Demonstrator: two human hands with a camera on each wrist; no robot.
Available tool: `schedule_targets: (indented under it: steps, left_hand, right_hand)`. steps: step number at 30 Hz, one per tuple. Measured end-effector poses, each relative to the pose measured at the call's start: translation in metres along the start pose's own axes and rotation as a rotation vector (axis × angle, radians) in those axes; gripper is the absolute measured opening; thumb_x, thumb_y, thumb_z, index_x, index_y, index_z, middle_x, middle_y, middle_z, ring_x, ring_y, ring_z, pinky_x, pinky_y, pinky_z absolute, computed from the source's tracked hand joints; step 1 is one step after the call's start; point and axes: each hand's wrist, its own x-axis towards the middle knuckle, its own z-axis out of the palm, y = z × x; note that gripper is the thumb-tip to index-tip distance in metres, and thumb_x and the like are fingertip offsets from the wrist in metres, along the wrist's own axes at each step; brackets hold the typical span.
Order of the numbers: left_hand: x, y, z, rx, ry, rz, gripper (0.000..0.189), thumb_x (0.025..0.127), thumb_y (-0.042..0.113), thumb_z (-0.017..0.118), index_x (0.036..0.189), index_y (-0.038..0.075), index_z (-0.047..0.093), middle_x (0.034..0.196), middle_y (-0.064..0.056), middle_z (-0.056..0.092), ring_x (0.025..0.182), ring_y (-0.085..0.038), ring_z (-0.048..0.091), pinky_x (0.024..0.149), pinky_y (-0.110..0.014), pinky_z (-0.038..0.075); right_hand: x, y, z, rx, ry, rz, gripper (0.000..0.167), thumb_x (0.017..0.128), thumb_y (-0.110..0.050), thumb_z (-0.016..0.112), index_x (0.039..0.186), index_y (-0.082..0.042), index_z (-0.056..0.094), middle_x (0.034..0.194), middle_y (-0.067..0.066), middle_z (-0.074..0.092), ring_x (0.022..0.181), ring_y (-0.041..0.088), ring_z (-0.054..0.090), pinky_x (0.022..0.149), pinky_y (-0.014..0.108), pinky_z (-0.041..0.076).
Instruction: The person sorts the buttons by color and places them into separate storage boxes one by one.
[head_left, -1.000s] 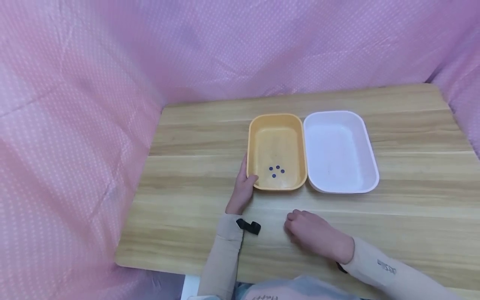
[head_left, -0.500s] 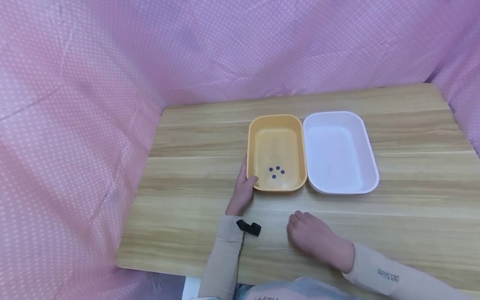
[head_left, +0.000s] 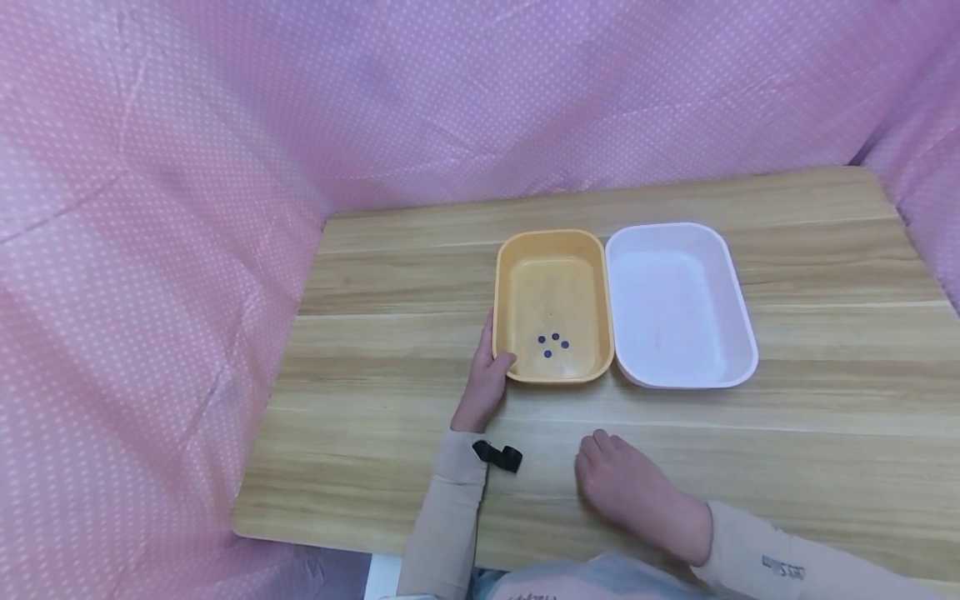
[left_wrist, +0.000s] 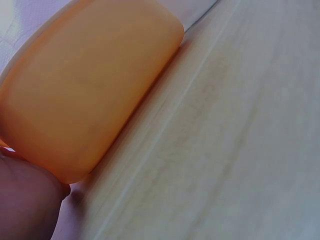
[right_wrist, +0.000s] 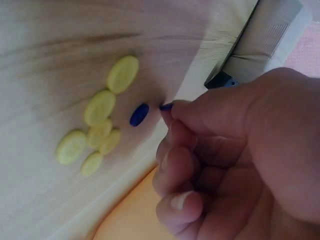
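I have the left hand (head_left: pixel 483 385) gripping the orange tray (head_left: pixel 551 283) by its near left corner, thumb over the rim, with four blue discs (head_left: pixel 556 337) lying towards the tray's near edge and the white tray (head_left: pixel 678 321) just beside its right edge. Towards the near edge of the table (head_left: pixel 375 400), I have the right hand (head_left: pixel 633 492) pinching a small blue piece (right_wrist: pixel 166 107), near a loose blue disc (right_wrist: pixel 139 115) and six yellow discs (right_wrist: pixel 99 107).
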Motion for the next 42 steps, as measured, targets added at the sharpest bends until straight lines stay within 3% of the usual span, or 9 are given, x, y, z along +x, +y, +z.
schedule_targets:
  steps: [6, 10, 14, 19, 23, 28, 34, 39, 42]
  left_hand:
    - [-0.001, 0.000, 0.001, -0.002, 0.004, -0.013, 0.085, 0.085, -0.002, 0.043, 0.156, 0.034, 0.012, 0.159, 0.015, 0.014, 0.142, -0.006, 0.023, 0.113, -0.026, 0.026]
    - [-0.001, 0.000, 0.001, -0.001, 0.005, -0.013, 0.084, 0.086, -0.001, 0.043, 0.156, 0.033, 0.012, 0.159, 0.015, 0.014, 0.142, -0.006, 0.023, 0.113, -0.026, 0.025]
    - [0.000, 0.000, 0.000, -0.003, 0.002, -0.012, 0.084, 0.086, -0.002, 0.043, 0.157, 0.030, 0.011, 0.159, 0.015, 0.013, 0.142, -0.005, 0.022, 0.114, -0.026, 0.024]
    - [0.000, 0.000, -0.001, 0.013, -0.001, -0.014, 0.084, 0.086, -0.001, 0.044, 0.157, 0.029, 0.010, 0.159, 0.016, 0.012, 0.142, -0.005, 0.021, 0.113, -0.026, 0.024]
    - [0.001, 0.000, 0.000, 0.014, -0.001, -0.015, 0.085, 0.086, -0.001, 0.044, 0.157, 0.028, 0.010, 0.160, 0.015, 0.012, 0.143, -0.006, 0.021, 0.114, -0.026, 0.023]
    - [0.001, 0.000, 0.001, 0.024, 0.015, -0.022, 0.085, 0.085, -0.001, 0.045, 0.158, 0.027, 0.010, 0.160, 0.015, 0.012, 0.143, -0.007, 0.020, 0.115, -0.028, 0.022]
    - [0.000, 0.002, 0.003, 0.028, 0.013, -0.022, 0.084, 0.085, 0.001, 0.045, 0.157, 0.028, 0.011, 0.160, 0.015, 0.013, 0.143, -0.006, 0.021, 0.114, -0.027, 0.022]
    - [-0.001, 0.002, 0.005, 0.009, -0.005, -0.011, 0.084, 0.085, 0.000, 0.043, 0.157, 0.030, 0.011, 0.160, 0.015, 0.013, 0.142, -0.005, 0.021, 0.114, -0.027, 0.024]
    - [-0.001, 0.003, 0.006, -0.003, -0.014, -0.009, 0.084, 0.086, -0.001, 0.043, 0.157, 0.031, 0.011, 0.160, 0.013, 0.013, 0.143, -0.007, 0.022, 0.114, -0.027, 0.025]
  right_hand:
    - [-0.001, 0.005, 0.000, 0.027, -0.019, 0.005, 0.004, 0.073, 0.001, 0.056, 0.071, 0.000, 0.054, 0.068, 0.005, 0.039, 0.063, 0.020, 0.035, 0.051, 0.027, 0.035]
    - [0.003, 0.015, -0.008, 0.135, -0.087, 0.033, 0.007, 0.072, 0.003, 0.061, 0.077, -0.001, 0.057, 0.071, 0.004, 0.042, 0.066, 0.019, 0.037, 0.055, 0.030, 0.040]
    - [0.013, 0.034, -0.030, 0.443, -0.147, 0.163, 0.017, 0.074, 0.004, 0.061, 0.083, -0.010, 0.059, 0.075, -0.004, 0.047, 0.070, 0.012, 0.043, 0.062, 0.028, 0.045]
    - [0.027, 0.065, -0.061, 0.838, -0.090, 0.335, 0.007, 0.094, -0.012, 0.059, 0.095, -0.015, 0.065, 0.073, -0.010, 0.053, 0.063, 0.005, 0.048, 0.056, 0.023, 0.047]
    - [0.041, 0.091, -0.075, 1.088, -0.045, 0.508, 0.019, 0.097, -0.026, 0.059, 0.104, -0.011, 0.068, 0.065, -0.002, 0.051, 0.055, 0.011, 0.046, 0.048, 0.025, 0.042]
    - [0.056, 0.117, -0.078, 1.184, -0.010, 0.667, 0.037, 0.096, -0.042, 0.056, 0.110, -0.010, 0.067, 0.064, 0.000, 0.045, 0.055, 0.012, 0.042, 0.046, 0.026, 0.037]
    - [0.064, 0.131, -0.074, 1.242, -0.020, 0.727, 0.046, 0.094, -0.048, 0.055, 0.118, -0.009, 0.065, 0.074, 0.003, 0.046, 0.065, 0.014, 0.043, 0.052, 0.026, 0.039]
    - [0.069, 0.136, -0.065, 1.282, -0.035, 0.760, 0.048, 0.094, -0.048, 0.057, 0.118, -0.007, 0.065, 0.072, 0.005, 0.045, 0.068, 0.018, 0.044, 0.056, 0.028, 0.040]
    - [0.074, 0.137, -0.056, 1.252, -0.063, 0.784, 0.046, 0.095, -0.046, 0.056, 0.118, -0.007, 0.065, 0.082, 0.008, 0.053, 0.075, 0.021, 0.047, 0.062, 0.029, 0.042]
